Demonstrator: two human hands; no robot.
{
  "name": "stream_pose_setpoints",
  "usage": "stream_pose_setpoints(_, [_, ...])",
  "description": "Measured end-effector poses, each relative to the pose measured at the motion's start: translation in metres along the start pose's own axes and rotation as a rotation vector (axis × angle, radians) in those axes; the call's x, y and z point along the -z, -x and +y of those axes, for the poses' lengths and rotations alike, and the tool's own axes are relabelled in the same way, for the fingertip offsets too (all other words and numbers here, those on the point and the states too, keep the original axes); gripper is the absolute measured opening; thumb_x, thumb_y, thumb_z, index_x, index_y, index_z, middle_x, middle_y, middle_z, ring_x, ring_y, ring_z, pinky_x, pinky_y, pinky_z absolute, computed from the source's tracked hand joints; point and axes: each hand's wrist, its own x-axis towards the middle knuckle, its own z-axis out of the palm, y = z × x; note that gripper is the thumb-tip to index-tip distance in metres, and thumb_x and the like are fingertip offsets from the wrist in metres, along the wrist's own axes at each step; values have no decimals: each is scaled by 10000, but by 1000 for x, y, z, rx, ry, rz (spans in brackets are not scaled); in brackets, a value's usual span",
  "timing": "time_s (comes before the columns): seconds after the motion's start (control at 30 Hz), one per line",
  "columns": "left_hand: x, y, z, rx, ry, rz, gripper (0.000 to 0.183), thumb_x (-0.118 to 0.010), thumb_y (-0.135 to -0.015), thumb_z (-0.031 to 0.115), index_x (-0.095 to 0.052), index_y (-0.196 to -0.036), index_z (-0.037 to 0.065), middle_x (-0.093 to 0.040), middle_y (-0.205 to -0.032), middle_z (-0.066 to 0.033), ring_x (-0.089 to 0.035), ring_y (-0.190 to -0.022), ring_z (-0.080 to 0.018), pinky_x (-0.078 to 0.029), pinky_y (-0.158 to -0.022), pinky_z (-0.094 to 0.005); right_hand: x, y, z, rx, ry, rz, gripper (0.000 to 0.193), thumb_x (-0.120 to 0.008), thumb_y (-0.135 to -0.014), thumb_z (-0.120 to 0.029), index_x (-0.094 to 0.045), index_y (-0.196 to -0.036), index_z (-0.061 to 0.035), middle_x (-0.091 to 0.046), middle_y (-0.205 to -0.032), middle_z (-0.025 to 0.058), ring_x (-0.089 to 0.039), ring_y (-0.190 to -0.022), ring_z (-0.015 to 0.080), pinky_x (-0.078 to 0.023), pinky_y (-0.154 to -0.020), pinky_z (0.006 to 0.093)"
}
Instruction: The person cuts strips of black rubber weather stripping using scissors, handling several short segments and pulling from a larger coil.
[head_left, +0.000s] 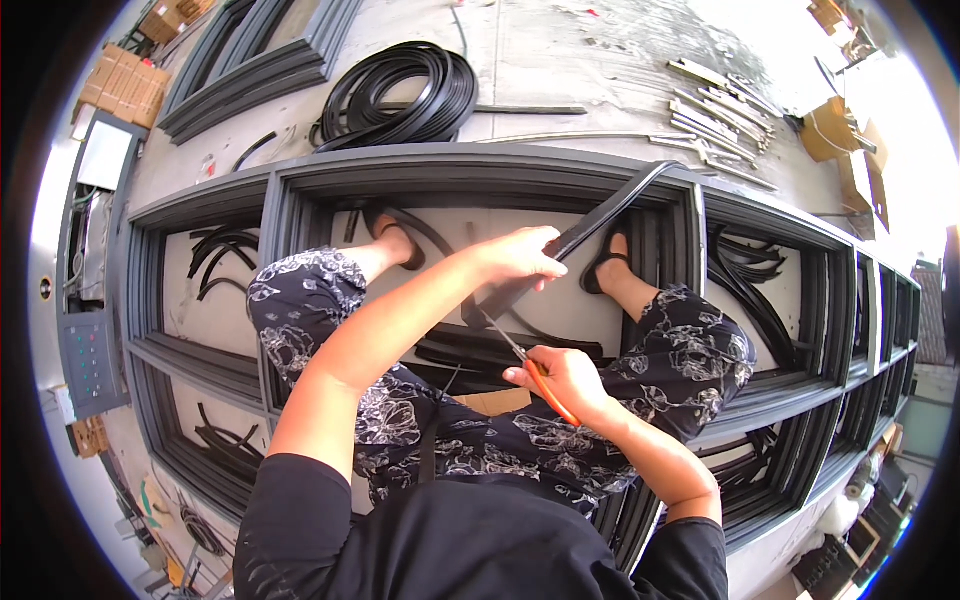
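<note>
Black strip [600, 214] in left fingers [549, 267], scissors [544, 386] in right fingers [518, 376].

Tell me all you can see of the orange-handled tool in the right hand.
The orange-handled tool looks like scissors: slim, grey, metal-looking front, with an orange grip that may be plastic. The right hand wraps the grip, hiding part of it. It slants, with the metal end pointing forward and left, the grip back toward the person's lap. Its tip is at the near end of the black strip; whether they touch, or the blades are open, I can't tell.
</note>
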Motion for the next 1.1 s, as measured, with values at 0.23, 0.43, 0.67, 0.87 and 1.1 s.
stream_pose_setpoints(0.23, [35,34,18,-130,-20,207,359,-558,-847,88,-466,-1191,46,-461,-701,7,-411,-566,-52,-351,-495,-210,22,23,31,-83,-144,207,386,-693,-802,-378,-616,-888,-10,-590,-707,156,-611,-655,262,-480,-641,339])
stream_pose_setpoints(0.43, [27,161,84,-80,-12,159,523,-520,-822,76,-414,-1334,60,-487,-755,-13,-423,-577,-67,-381,-530,-217,104,-4,86,-234,-946,529,333,-470,-943,-433,-508,-909,-105,-447,-577,-6,-383,-408,79,-304,-375,208])
stream_pose_setpoints(0.67, [17,315,85,-738,-354,212,349,-659,-700,73,-624,-1029,-39,-668,-850,-217,-673,-748,-203,-505,-582,-254,157,-130,168,-356,-1599,847,508,-717,-751,-512,-466,-918,-103,-515,-674,77,-489,-533,192,-403,-475,325])
stream_pose_setpoints(0.87, [42,424,36,-1058,661,42,142,-516,-772,-124,-499,-911,-148,-567,-632,-312,-618,-475,-358,-512,-372,-384,195,-167,207,-295,-1576,885,263,-705,-757,-65,-452,-730,-132,-435,-525,-15,-439,-401,113,-373,-376,229])
stream_pose_setpoints(1.1, [83,381,8,-1219,1265,93,229,-336,-989,137,-466,-1097,-17,-624,-840,-136,-635,-769,-245,-515,-766,-371,209,-164,189,-246,-1680,874,253,-638,-758,20,-440,-781,-136,-432,-578,-16,-430,-435,107,-370,-387,220])
